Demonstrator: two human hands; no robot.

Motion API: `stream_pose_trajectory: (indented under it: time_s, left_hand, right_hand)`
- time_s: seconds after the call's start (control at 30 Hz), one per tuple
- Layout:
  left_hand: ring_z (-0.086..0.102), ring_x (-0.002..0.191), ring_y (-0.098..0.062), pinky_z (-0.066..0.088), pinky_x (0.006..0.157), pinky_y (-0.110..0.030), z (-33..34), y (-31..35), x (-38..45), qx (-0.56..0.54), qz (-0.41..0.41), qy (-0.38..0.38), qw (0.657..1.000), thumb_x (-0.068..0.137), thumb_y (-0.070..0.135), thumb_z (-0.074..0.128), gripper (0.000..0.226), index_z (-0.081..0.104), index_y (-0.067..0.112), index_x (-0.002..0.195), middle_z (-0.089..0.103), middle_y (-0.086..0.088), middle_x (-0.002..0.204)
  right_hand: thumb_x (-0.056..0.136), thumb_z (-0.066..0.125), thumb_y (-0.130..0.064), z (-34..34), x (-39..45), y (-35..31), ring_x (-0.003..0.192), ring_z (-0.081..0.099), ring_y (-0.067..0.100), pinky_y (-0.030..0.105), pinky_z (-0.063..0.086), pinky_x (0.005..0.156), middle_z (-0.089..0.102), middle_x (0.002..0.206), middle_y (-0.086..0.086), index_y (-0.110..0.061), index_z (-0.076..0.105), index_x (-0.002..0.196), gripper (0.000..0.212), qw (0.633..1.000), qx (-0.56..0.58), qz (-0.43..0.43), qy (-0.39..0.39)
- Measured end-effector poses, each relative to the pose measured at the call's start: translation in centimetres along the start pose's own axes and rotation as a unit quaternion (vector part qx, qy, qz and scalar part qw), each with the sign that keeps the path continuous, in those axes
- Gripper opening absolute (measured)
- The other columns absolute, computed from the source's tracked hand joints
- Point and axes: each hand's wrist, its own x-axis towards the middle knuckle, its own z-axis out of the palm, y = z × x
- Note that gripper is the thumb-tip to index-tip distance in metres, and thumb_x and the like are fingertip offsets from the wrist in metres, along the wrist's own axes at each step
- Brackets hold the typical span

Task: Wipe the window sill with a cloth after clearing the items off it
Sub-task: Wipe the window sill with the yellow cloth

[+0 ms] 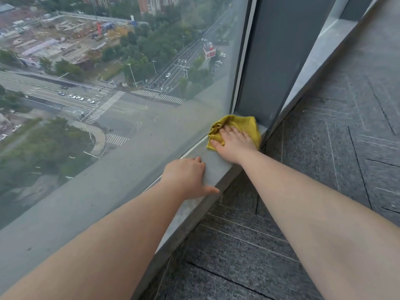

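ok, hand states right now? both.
Left hand: open, flat on the window sill, holding nothing.
Right hand: open, pressing the yellow cloth onto the sill.

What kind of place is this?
Probably an upper floor of a high-rise, perhaps an office: the window glass overlooks streets far below, with a low window sill and grey carpet tiles.

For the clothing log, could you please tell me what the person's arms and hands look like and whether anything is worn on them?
Both forearms are bare as far as the frame shows: no sleeves, gloves, watch or bracelet visible. The left hand and right hand carry no rings that I can make out, and no markings show on either arm.
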Motion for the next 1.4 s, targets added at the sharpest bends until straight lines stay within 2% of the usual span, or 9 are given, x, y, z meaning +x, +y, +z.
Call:
stream_pose_trajectory:
  time_s: [0.4,0.6,0.73,0.83,0.9,0.97,1.07,1.3,1.4]
  left_hand:
    - [0.054,0.115,-0.024,0.042,0.072,-0.035,-0.2,-0.2,0.3,0.024,0.004,-0.016,1.000,0.073,0.082,0.043,0.092,0.045,0.014,0.136,0.051,0.000,0.129]
    - [0.057,0.109,-0.025,0.042,0.067,-0.034,-0.4,0.1,0.7,0.040,-0.006,-0.024,0.999,0.074,0.082,0.042,0.089,0.049,0.015,0.131,0.054,0.000,0.123]
    - [0.056,0.113,-0.026,0.043,0.072,-0.035,-0.7,0.3,0.8,0.045,-0.015,-0.035,0.998,0.077,0.079,0.042,0.085,0.050,0.014,0.132,0.054,-0.002,0.125]
    - [0.050,0.123,-0.027,0.045,0.086,-0.038,-0.6,0.6,0.3,0.021,-0.015,-0.044,0.999,0.085,0.070,0.040,0.078,0.044,0.011,0.136,0.048,-0.004,0.133]
    - [0.040,0.132,-0.024,0.038,0.102,-0.041,-0.5,0.4,-0.3,0.012,0.002,-0.034,0.999,0.090,0.064,0.039,0.070,0.041,0.012,0.137,0.045,-0.004,0.137]
    - [0.034,0.135,-0.020,0.029,0.110,-0.041,-0.6,0.1,-1.2,0.018,0.024,-0.011,0.999,0.093,0.058,0.037,0.058,0.045,0.017,0.133,0.048,-0.003,0.135]
    - [0.037,0.133,-0.019,0.032,0.106,-0.038,-1.3,-0.6,-2.2,-0.001,0.015,0.027,1.000,0.096,0.052,0.036,0.045,0.050,0.020,0.123,0.053,0.000,0.127]
    - [0.048,0.124,-0.021,0.039,0.098,-0.037,-3.7,-1.5,-4.8,-0.010,-0.018,0.013,1.000,0.097,0.046,0.037,0.035,0.054,0.020,0.112,0.056,0.001,0.120]
    - [0.050,0.121,-0.024,0.039,0.096,-0.037,-5.2,-1.6,-6.2,0.013,-0.025,0.002,1.000,0.098,0.042,0.038,0.032,0.054,0.019,0.113,0.058,0.000,0.122]
  right_hand:
    - [0.099,0.023,-0.042,-1.0,2.9,2.1,0.150,0.007,0.018,0.042,0.008,0.121,0.011,0.162,-0.001,-0.018,0.022,0.151,0.057,0.996,0.021,0.071,0.044]
    - [0.097,0.037,-0.018,-2.2,2.1,2.3,0.140,0.032,0.026,0.038,0.026,0.116,0.038,0.150,0.010,-0.007,0.041,0.140,0.044,0.993,0.025,0.090,0.069]
    - [0.092,0.045,-0.004,-2.0,0.2,3.5,0.135,0.039,0.029,0.039,0.034,0.112,0.045,0.143,0.013,-0.004,0.045,0.136,0.044,0.986,0.035,0.131,0.096]
    - [0.091,0.046,-0.002,-1.9,-1.1,4.6,0.135,0.038,0.030,0.043,0.039,0.109,0.044,0.142,0.013,-0.005,0.044,0.137,0.046,0.982,0.055,0.154,0.094]
    - [0.092,0.045,-0.001,-2.1,-2.2,5.3,0.127,0.046,0.033,0.041,0.048,0.092,0.049,0.135,0.014,-0.005,0.047,0.132,0.041,0.975,0.087,0.188,0.076]
    - [0.094,0.044,-0.003,-1.8,-3.9,6.2,0.115,0.054,0.036,0.036,0.046,0.077,0.055,0.125,0.017,-0.004,0.051,0.122,0.029,0.963,0.118,0.237,0.050]
    - [0.095,0.041,-0.004,-0.8,-6.8,7.5,0.110,0.055,0.038,0.035,0.044,0.080,0.057,0.122,0.021,-0.004,0.053,0.118,0.026,0.952,0.166,0.250,0.057]
    - [0.098,0.037,-0.012,-1.8,-10.0,6.7,0.107,0.055,0.038,0.040,0.045,0.087,0.059,0.118,0.020,-0.006,0.056,0.117,0.028,0.928,0.275,0.228,0.108]
    - [0.098,0.037,-0.015,-3.5,-10.7,6.0,0.101,0.054,0.034,0.035,0.041,0.079,0.060,0.117,0.020,-0.005,0.058,0.113,0.027,0.927,0.292,0.215,0.094]
